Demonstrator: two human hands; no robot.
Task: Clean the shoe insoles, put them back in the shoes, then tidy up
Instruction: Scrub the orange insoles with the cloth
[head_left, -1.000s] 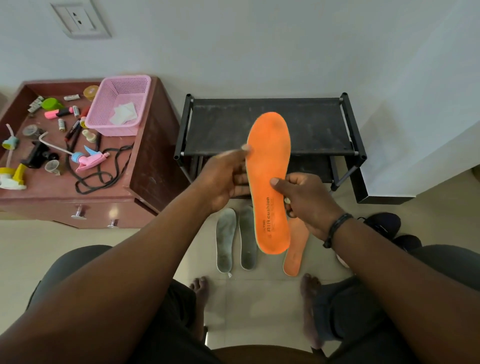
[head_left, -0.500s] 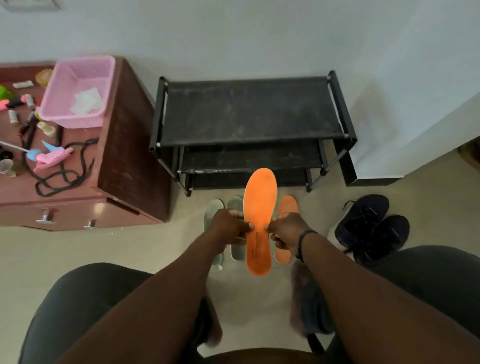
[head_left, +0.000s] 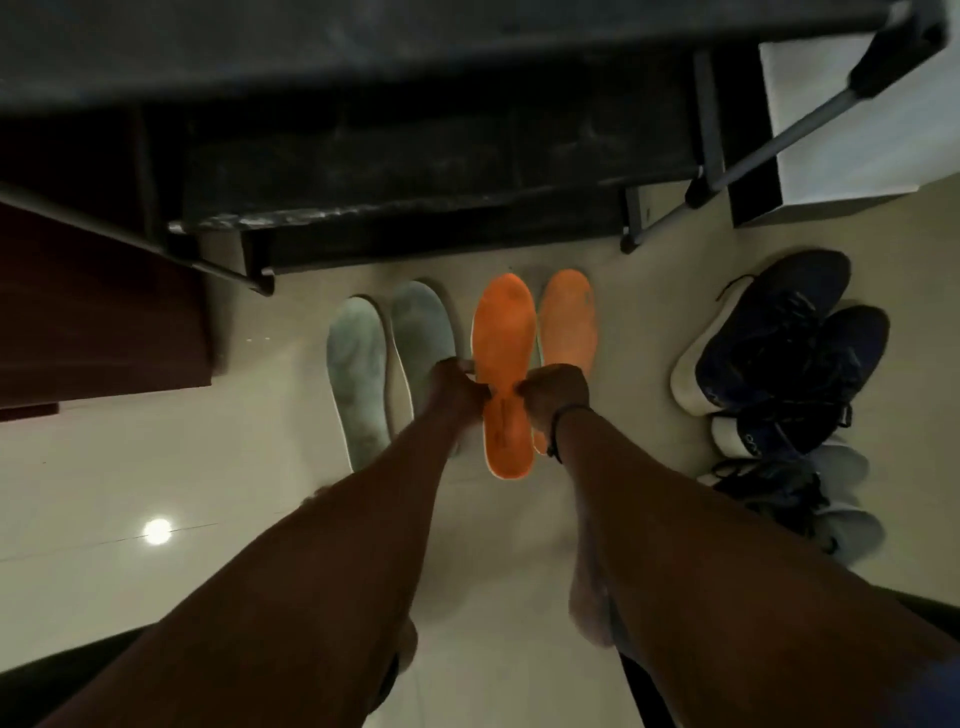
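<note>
1. The orange insole (head_left: 503, 358) is gripped at its narrow middle from both sides: the left hand (head_left: 457, 387) is curled against its left edge and the right hand (head_left: 555, 392) against its right edge, so that the fingers of each are pressed closed onto the insole. The single fingertips are blurred, and whether the insole's underside already touches the floor cannot be told.
2. A dark wristband (head_left: 558, 423) is worn just behind the right hand.
3. Just beyond the right-hand fingers, a second orange insole (head_left: 569, 322) is laid flat on the floor (head_left: 156, 467), side by side with the held one and partly hidden by the right hand.
4. Just beyond the left-hand fingers, a grey insole (head_left: 423, 325) is laid on the floor, its heel end covered by the left wrist; another grey insole (head_left: 358, 374) is laid next to it, further from the fingers.
5. All four insoles are lined up in one row, toes pointed away from the person.
6. Past the toe ends, ahead of the fingers, a black shoe rack (head_left: 415, 166) is seen.
7. Well out from the right hand, a pair of dark blue shoes (head_left: 779, 343) with pale soles is set on the floor, and a pair of grey shoes (head_left: 831, 499) is placed nearer the person.
8. Well out from the left hand, the side of a dark red cabinet (head_left: 93, 312) is seen.
</note>
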